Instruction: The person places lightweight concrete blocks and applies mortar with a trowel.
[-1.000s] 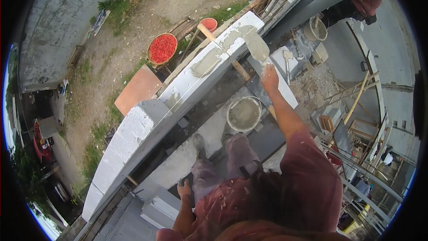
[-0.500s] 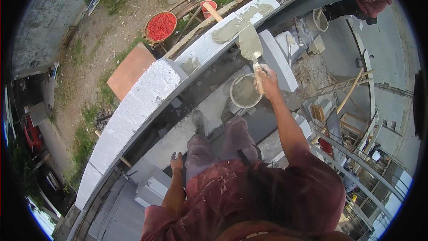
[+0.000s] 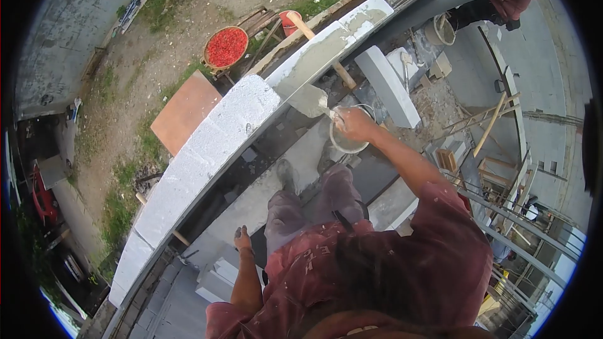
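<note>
Trowel (image 3: 306, 100), one, broad-bladed, its face grey with mortar; located between the wall's near edge and the right hand (image 3: 355, 123), whose fingers are wrapped round the handle, most of which the fist hides. Long axis: from the grip the blade runs out leftward and slightly up the view, roughly square to the forearm's own slant, its tip at the wall's near edge, just beside the end of the rough white block (image 3: 204, 119). Whether blade and wall are touching cannot be told from this angle. Mortar bed (image 3: 317, 59), grey, spread along the wall top beyond the blade, running away from that block's end toward the upper right. Bucket (image 3: 348, 150), pale-rimmed, directly below the right hand and partly covered by it. Left hand (image 3: 242, 238), bare, holding nothing, fingers loosely parted, beside the left thigh and well apart from the trowel; the right is by far the nearer to blade, bed and bucket. Loose white block (image 3: 389, 86), long, lying to the right of the wall, near the bucket. Wooden bar (image 3: 343, 75), jutting from under the wall's near side. Round basket (image 3: 206, 58), with red contents, on the ground side beyond the wall.
</note>
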Tool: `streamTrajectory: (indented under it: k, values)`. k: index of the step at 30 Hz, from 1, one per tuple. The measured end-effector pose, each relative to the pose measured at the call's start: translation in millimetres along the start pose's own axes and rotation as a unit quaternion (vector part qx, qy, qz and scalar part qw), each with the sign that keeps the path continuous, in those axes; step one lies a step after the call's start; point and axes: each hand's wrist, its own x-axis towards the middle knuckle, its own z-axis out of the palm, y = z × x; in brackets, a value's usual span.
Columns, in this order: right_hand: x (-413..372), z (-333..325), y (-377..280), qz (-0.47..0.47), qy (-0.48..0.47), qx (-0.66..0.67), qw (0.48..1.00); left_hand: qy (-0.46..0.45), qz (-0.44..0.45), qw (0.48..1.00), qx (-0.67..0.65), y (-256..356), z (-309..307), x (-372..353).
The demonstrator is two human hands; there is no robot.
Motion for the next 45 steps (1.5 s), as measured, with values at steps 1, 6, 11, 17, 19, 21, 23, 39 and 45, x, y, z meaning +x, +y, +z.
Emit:
streamTrajectory:
  k: [1, 6, 11, 17, 19, 21, 23, 39, 45]
  values:
    - [2, -27, -9, 0.046, -0.025, -0.067, 0.996, 0.006, -0.009, 1.000, 0.013, 1, 0, -3]
    - [35, -119, 61, 0.151, 0.047, -0.159, 0.975, -0.005, -0.010, 1.000, 0.021, 11, 21, -21]
    - [64, -160, 191, 0.163, 0.120, -0.177, 0.963, -0.043, 0.013, 0.999, 0.009, 27, 59, -30]
    - [81, -136, 253, 0.116, 0.243, -0.015, 0.963, -0.053, -0.001, 0.998, 0.042, 91, 103, -64]
    - [80, -133, 262, 0.132, 0.254, 0.006, 0.958, -0.053, -0.009, 0.997, 0.059, 94, 107, -69]
    - [77, -123, 286, 0.120, 0.304, 0.013, 0.945, -0.057, -0.004, 0.998, 0.014, 87, 121, -60]
    - [58, -114, 294, 0.141, 0.304, 0.005, 0.942, -0.062, 0.008, 0.997, 0.046, 92, 130, -56]
    - [-86, 233, 357, 0.397, -0.194, 0.014, 0.897, -0.212, 0.131, 0.734, 0.631, 138, 269, -39]
    - [-53, 343, 368, 0.367, -0.170, -0.043, 0.913, -0.203, 0.111, 0.660, 0.714, 137, 284, -28]
